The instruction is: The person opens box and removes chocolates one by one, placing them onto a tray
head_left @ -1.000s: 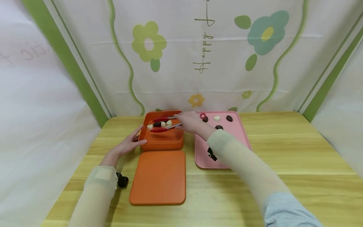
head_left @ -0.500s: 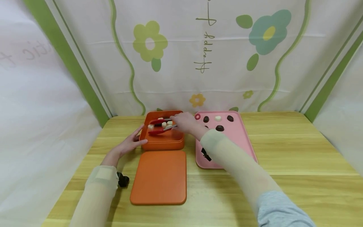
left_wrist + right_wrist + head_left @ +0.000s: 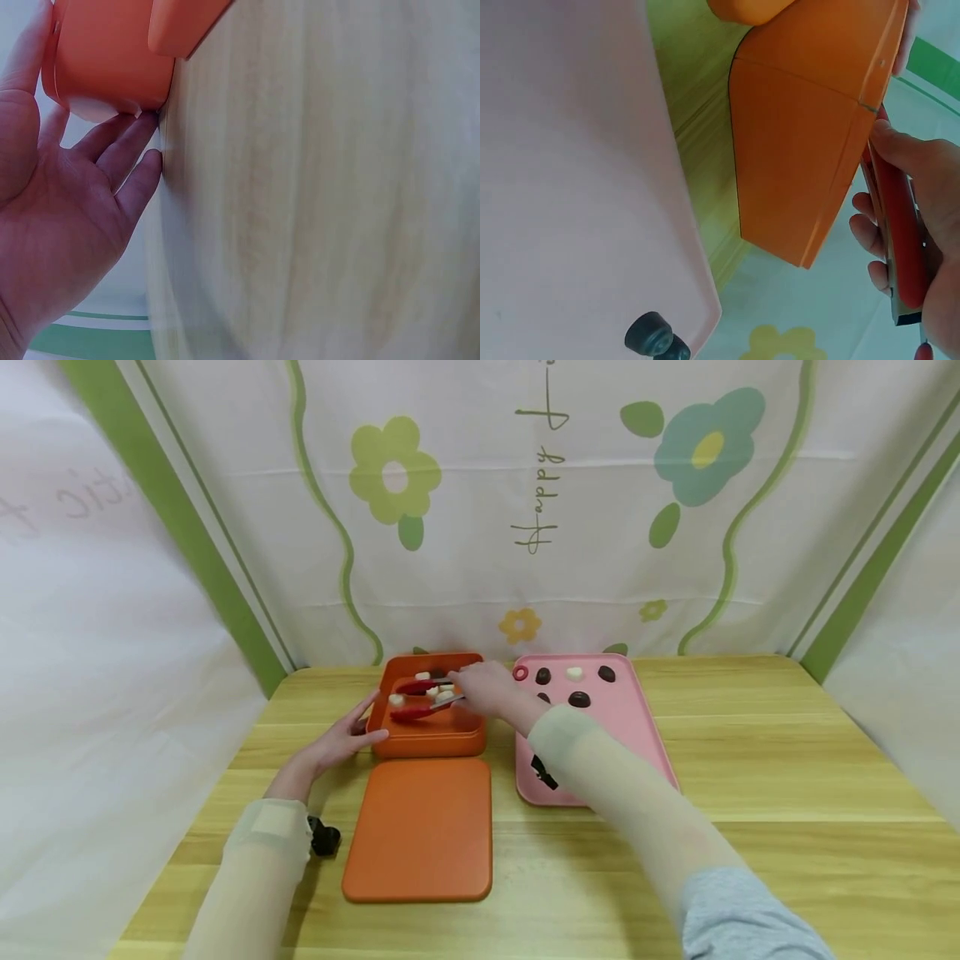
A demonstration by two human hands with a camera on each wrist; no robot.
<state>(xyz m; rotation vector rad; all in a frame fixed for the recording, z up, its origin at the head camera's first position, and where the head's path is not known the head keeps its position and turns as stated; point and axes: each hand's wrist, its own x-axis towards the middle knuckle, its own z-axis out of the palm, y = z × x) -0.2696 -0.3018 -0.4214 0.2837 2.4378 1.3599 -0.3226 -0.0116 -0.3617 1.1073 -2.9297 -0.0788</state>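
My right hand (image 3: 489, 689) grips red-and-metal tongs (image 3: 420, 712) by their arms, over the orange box (image 3: 429, 746). The tongs' red tips stand apart inside the box, among white and dark brown chocolates (image 3: 396, 700). A red ring (image 3: 521, 672) shows at the tongs' rear end. In the right wrist view, thumb and fingers curl around the tongs (image 3: 901, 240) beside the box wall. My left hand (image 3: 339, 745) rests against the box's left side, thumb at the front rim. The left wrist view shows its spread fingers (image 3: 127, 150) touching the box's outer wall.
A pink tray (image 3: 630, 739) lies right of the box, with several dark chocolates (image 3: 579, 699) and a white one (image 3: 574, 673) on it. An orange lid (image 3: 418, 835) lies flat in front of the box. A patterned white cloth (image 3: 465, 560) hangs behind the table.
My right hand has moved left and slightly nearer with the tongs, uncovering more of the tray's chocolates. The tongs' tips have shifted towards the box's front. The left hand stays at the box.
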